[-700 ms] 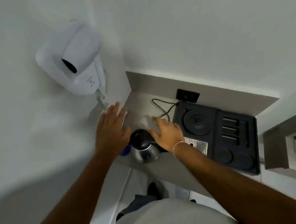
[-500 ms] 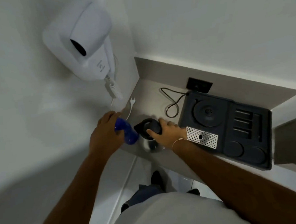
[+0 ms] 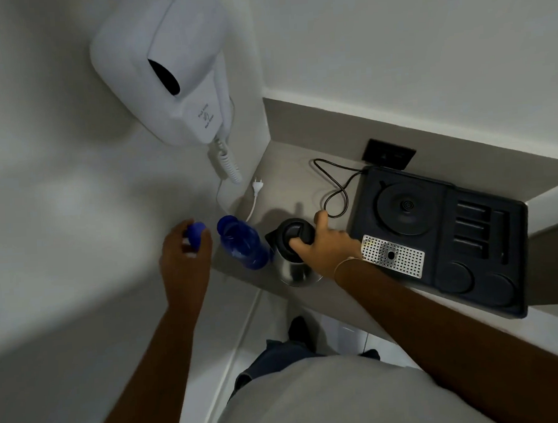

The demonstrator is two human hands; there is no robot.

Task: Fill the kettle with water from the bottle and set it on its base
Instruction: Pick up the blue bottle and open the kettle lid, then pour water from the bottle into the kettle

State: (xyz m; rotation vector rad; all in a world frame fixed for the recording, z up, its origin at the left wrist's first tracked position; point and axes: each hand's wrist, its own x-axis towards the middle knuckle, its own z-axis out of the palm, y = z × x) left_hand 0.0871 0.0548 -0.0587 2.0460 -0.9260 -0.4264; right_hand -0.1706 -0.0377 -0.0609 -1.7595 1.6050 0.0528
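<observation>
A steel kettle (image 3: 293, 268) with a black lid stands near the front edge of the grey shelf. My right hand (image 3: 329, 246) rests on its top, thumb on the lid and fingers over the handle side. Just left of the kettle, a blue bottle (image 3: 245, 248) stands upright with its mouth uncovered. My left hand (image 3: 183, 252) hovers left of the bottle, apart from it, and pinches the blue cap (image 3: 196, 231). The round kettle base (image 3: 406, 208) sits bare in a black tray (image 3: 515, 296) to the right.
A white wall-mounted hair dryer (image 3: 173, 71) hangs above the shelf's left end, its coiled cord and plug (image 3: 257, 186) lying near the bottle. A black cord (image 3: 334, 189) loops from the base. A perforated metal plate (image 3: 393, 259) sits on the tray. A wall socket (image 3: 388, 157) is behind.
My left hand, which gripped the bottle's top, has pulled away to the left with the cap. The bottle now stands uncapped. My right hand stays on the kettle.
</observation>
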